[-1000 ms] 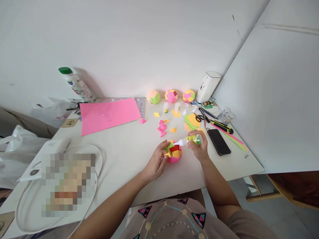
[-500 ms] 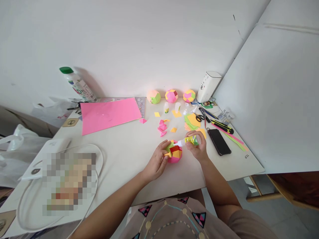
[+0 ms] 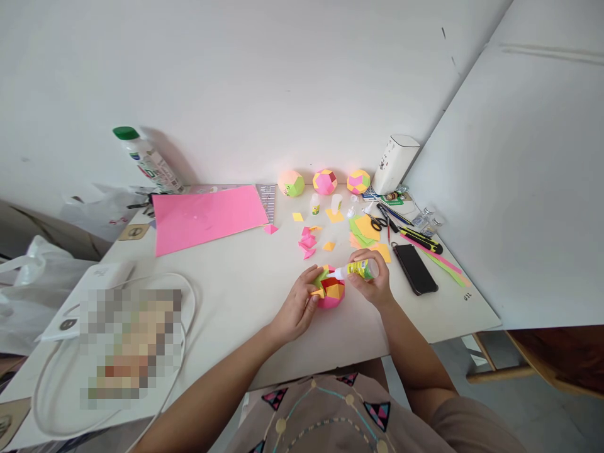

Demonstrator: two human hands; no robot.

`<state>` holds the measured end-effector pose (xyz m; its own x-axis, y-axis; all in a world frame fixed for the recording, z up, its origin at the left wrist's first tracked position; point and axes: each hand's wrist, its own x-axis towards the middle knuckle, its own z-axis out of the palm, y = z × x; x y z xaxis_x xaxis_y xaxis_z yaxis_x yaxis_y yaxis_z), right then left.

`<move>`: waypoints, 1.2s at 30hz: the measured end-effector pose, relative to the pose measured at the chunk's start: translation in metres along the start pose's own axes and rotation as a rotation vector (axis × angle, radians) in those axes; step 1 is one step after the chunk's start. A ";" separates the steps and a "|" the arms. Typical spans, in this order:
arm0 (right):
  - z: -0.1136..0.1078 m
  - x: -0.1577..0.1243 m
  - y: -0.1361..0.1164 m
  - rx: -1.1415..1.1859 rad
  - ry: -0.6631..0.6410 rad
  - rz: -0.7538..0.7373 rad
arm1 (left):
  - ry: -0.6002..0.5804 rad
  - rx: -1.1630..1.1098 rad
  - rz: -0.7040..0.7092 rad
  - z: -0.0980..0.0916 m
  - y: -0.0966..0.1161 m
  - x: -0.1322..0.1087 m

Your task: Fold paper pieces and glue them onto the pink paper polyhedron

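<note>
My left hand (image 3: 299, 301) is closed on the left side of a paper ball (image 3: 334, 293) made of pink, orange and green faces, which rests on the white table. An opening in its top shows a red inside. My right hand (image 3: 376, 283) grips a glue bottle (image 3: 362, 268) with a yellow-green label, tilted with its white nozzle pointing left. The nozzle tip is at the ball's green edge; whether it touches, I cannot tell. Just beyond the ball lie several folded pink paper pieces (image 3: 307, 243) and an orange one (image 3: 329, 246).
Three finished-looking paper balls (image 3: 325, 182) stand along the wall. To the right are scissors (image 3: 377, 224), stacked coloured paper (image 3: 365, 228), a cutter knife (image 3: 427, 241) and a black phone (image 3: 416, 268). A large pink sheet (image 3: 210, 219) and a white cable (image 3: 192, 308) lie leftward.
The glue bottle has shifted very slightly left and down in my right hand, its nozzle staying at the ball's opening. My left hand and the ball stay nearly still.
</note>
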<state>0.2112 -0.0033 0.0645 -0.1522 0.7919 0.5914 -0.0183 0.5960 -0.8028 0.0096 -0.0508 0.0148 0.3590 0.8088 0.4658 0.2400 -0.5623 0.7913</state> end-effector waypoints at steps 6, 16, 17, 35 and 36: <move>0.001 0.000 -0.005 -0.087 -0.018 -0.085 | -0.011 0.009 -0.006 0.000 0.001 0.000; 0.001 0.001 -0.004 -0.175 0.000 -0.161 | -0.022 0.049 0.057 0.001 -0.003 0.000; 0.001 0.001 -0.005 -0.173 -0.002 -0.161 | -0.024 0.053 0.059 0.001 -0.003 0.000; -0.001 -0.001 -0.008 -0.020 -0.079 -0.106 | -0.084 0.116 0.167 -0.001 0.001 0.003; -0.001 -0.001 -0.008 -0.017 -0.079 -0.105 | -0.088 0.119 0.181 -0.001 0.001 0.003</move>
<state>0.2121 -0.0088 0.0704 -0.2278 0.7125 0.6637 -0.0212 0.6778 -0.7349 0.0095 -0.0485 0.0173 0.4822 0.6777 0.5552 0.2671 -0.7173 0.6435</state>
